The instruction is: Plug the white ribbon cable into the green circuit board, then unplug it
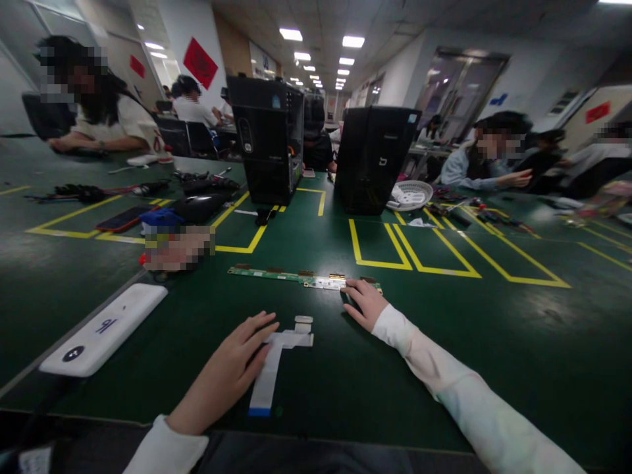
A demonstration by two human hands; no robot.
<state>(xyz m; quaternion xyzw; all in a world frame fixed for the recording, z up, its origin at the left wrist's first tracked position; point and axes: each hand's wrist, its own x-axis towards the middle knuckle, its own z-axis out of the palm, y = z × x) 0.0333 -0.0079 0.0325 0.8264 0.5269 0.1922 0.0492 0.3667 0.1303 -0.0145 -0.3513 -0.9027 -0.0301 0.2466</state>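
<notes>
On the green tabletop lies a white flat ribbon cable, bent at its top and tipped with blue at its near end. The fingers of my left hand are stretched out and rest at the cable's left edge. Farther off, a long narrow green circuit board lies crosswise, with a bright silvery section toward its right. My right hand has its fingers spread over the right part of this board, touching or just above it; part of the board is hidden beneath the hand.
A white power bank with a cable lies at left. Two black computer towers stand beyond the board. Yellow tape outlines mark the table. A white basket and loose wires sit at right; several people are seated around.
</notes>
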